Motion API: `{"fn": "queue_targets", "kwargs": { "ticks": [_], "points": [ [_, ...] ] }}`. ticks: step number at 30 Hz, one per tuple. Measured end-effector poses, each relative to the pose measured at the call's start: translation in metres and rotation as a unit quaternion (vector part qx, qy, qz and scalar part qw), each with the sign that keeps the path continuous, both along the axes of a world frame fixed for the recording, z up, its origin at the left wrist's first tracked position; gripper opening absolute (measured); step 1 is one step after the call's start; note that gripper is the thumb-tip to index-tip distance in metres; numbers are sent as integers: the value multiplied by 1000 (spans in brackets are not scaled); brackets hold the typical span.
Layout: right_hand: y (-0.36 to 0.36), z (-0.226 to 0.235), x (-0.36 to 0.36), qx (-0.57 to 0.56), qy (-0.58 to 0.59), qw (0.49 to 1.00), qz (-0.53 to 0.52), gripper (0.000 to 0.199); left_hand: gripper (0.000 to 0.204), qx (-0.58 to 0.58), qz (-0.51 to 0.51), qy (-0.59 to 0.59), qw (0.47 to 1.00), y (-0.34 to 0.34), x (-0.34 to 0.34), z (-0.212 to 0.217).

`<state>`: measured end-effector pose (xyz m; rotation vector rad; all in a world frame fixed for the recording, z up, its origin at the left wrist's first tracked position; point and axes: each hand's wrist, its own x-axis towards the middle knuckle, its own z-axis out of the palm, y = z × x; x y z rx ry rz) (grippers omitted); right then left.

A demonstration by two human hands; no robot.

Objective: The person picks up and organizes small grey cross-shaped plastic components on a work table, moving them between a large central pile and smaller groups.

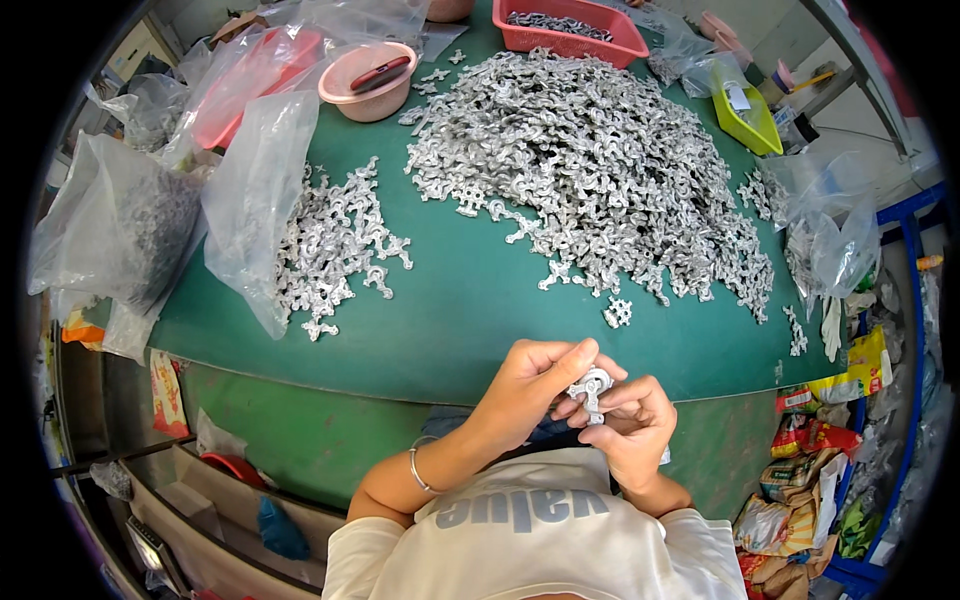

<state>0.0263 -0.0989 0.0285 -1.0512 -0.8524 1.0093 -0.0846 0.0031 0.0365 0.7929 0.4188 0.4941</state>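
A small silver-grey cast metal part [592,392] with a rounded top and a narrow stem is held in front of my body, just off the table's near edge. My left hand [545,380] is closed on its upper end, thumb on top. From the other side my right hand [638,425] pinches around its lower stem. Beyond my hands a large heap of similar metal parts [580,170] spreads over the green table [440,300]. One loose part [618,312] lies near the heap's front. A smaller pile [335,240] sits to the left, beside a clear plastic bag [258,200].
A pink bowl [350,105] with a dark red object on it stands at the back left. A red bin [620,45] of parts is at the back, a yellow-green tray [752,118] at the right. Filled plastic bags [120,215] flank the table; a blue rack [905,400] stands right.
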Motion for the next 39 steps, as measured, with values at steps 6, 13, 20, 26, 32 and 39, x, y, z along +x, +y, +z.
{"fn": "queue_targets", "kwargs": {
  "ticks": [6, 13, 20, 26, 32, 39],
  "points": [
    [1, -1, -4, 21, -25, 999, -15, 34, 39, 26, -7, -12, 1000, 1, -1, 2],
    [45, -30, 22, -13, -322, 936, -142, 13, 33, -157, 253, -38, 954, 2, -7, -19],
    [103, -55, 22, -85, -701, 704, -83, 31, 20, -212, 238, -23, 948, 5, -23, -40],
    [101, -69, 32, -14, -689, 713, -127, 10, 9, -230, 218, -21, 948, 4, -23, -53],
    [65, -46, 28, -82, -28, 991, -102, 11, 24, -173, 200, -31, 964, 0, -14, -55],
    [38, -27, 21, -67, 159, 984, -37, 14, 23, 66, 210, 77, 972, -5, -13, -36]
  ]
}}
